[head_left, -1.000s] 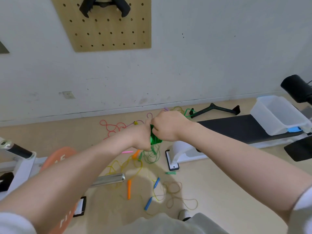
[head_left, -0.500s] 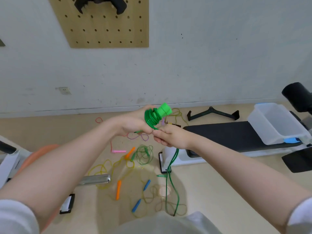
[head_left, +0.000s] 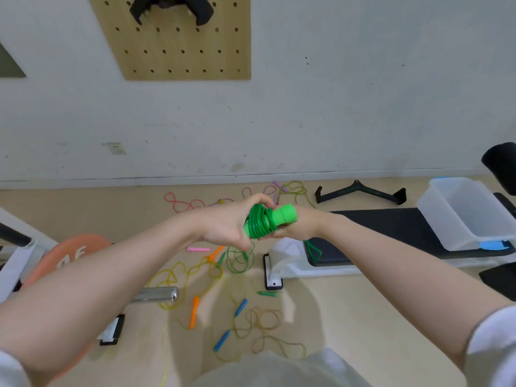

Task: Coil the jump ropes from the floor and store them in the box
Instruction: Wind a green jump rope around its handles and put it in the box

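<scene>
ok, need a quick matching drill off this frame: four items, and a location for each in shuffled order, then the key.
Items
1. green jump rope
2. clear plastic box
3. blue handles
4. black grip bar

Locations
A. hanging on the wooden pegboard
B. on the floor, near the person's feet
C. on the black bench, at right
D. coiled around its handle, held between the left hand and right hand

Pairs: 1-D, 2-C, 3-B, 4-A

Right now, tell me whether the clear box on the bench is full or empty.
Empty: the box shows only bare clear walls and floor inside.
</scene>
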Demonstrator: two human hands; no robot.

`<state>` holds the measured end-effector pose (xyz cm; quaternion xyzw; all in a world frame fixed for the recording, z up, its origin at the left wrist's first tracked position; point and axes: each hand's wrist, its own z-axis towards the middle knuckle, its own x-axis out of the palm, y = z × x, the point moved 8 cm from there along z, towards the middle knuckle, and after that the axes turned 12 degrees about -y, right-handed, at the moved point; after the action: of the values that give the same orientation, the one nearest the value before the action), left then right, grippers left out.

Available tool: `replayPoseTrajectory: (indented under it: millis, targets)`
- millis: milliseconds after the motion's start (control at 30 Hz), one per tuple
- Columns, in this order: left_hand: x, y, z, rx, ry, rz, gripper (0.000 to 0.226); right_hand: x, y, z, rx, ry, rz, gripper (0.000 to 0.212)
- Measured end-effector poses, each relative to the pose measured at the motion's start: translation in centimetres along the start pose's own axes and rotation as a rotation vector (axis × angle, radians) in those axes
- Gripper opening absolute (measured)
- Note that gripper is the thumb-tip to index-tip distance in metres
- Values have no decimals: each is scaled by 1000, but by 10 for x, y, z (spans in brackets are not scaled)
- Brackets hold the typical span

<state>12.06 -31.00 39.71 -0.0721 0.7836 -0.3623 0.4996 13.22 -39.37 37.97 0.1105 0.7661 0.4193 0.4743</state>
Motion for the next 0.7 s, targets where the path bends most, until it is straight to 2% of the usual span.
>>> replayPoseTrajectory:
  millis: [67,133,200,300,367,467,567,633,700]
  targets:
    - [5,-3,-1,21,0,16,72,3,-5,3,-23,36,-96,43]
    - [4,-7,2,22,-23,95,78,1,-6,5,-72,53,-179,49]
    - [2,-13,7,20,-31,224,78,-5,-11,7,-106,57,-262,45]
    - [11,-27,10,74,6,472,48,-15,-24,5,-127,48,-393,25]
    - [15,-32,13,74,-11,622,35,-22,-28,4,-114,45,-544,22]
    - [13,-37,22,44,-69,824,40,-42,-11,4,-109,-47,-763,28]
    - [10,-21,24,-26,-100,880,47,-66,8,-7,-3,-110,-607,31]
    - [7,-9,21,-113,-139,823,46,-64,12,-16,56,-71,-466,34]
    - [3,-4,22,-191,-202,721,42,-44,14,-23,65,-24,-459,36]
